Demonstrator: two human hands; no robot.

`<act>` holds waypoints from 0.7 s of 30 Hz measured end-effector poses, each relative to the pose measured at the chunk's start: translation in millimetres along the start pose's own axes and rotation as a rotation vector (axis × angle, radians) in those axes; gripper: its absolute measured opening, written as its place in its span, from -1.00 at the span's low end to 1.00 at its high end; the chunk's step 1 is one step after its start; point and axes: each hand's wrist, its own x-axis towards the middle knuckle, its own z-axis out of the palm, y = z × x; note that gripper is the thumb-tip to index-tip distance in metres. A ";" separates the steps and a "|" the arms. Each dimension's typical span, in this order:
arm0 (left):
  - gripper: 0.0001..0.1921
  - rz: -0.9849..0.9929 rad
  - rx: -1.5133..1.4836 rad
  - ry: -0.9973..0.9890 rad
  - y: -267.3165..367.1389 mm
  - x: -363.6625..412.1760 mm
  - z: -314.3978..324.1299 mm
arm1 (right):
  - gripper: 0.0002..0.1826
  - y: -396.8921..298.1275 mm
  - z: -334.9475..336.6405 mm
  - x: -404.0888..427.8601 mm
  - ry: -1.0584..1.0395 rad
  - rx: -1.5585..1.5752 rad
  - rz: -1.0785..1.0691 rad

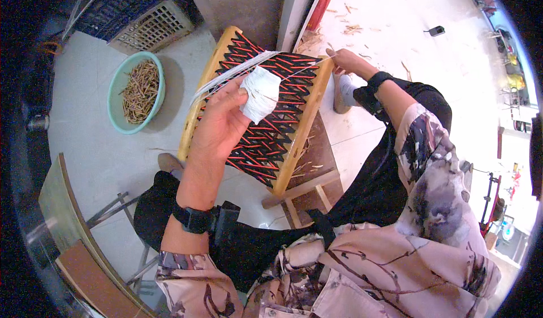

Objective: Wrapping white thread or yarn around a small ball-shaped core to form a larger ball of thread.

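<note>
My left hand (222, 123) grips a flat white piece (262, 95), which looks like a wound thread bundle or a folded card, between thumb and fingers. A thin white thread (302, 69) stretches from near this piece to my right hand (345, 61), whose fingertips pinch it beside the seat's far right corner. Under both hands is a stool seat woven from black and red cord (258, 148) between two pale wooden rails (299, 148). A bundle of white strands (231, 74) lies slantwise across the weave, passing behind my left hand.
A turquoise basin (111, 95) of short brown sticks (140, 93) stands on the floor at left, near a plastic crate (155, 25). A small wooden stool or frame (305, 205) is below the seat. A curved board (63, 207) edges the lower left. Scraps (352, 29) litter the floor.
</note>
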 end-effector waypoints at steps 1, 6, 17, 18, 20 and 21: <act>-0.55 0.004 -0.037 -0.001 2.3 -3.0 -0.8 | -0.61 -7.5 2.5 -5.7 0.069 0.066 0.094; -0.59 0.021 -0.120 -0.047 10.5 -15.9 -6.6 | -0.83 42.9 38.4 -31.7 0.139 -0.833 -0.528; -0.68 0.438 -0.410 0.254 92.1 -62.6 -68.5 | -0.69 -21.6 140.8 -151.8 -0.530 -0.806 -0.777; -0.67 0.423 -0.422 0.208 94.8 -69.2 -67.2 | -0.70 -24.6 160.7 -162.6 -0.424 -0.721 -0.860; -0.67 0.437 -0.419 0.226 93.0 -72.8 -68.1 | -0.73 -34.0 184.0 -183.4 -0.348 -0.621 -1.006; -0.66 0.437 -0.405 0.242 90.2 -73.7 -67.5 | -0.74 -41.2 194.2 -190.4 -0.436 -0.689 -0.952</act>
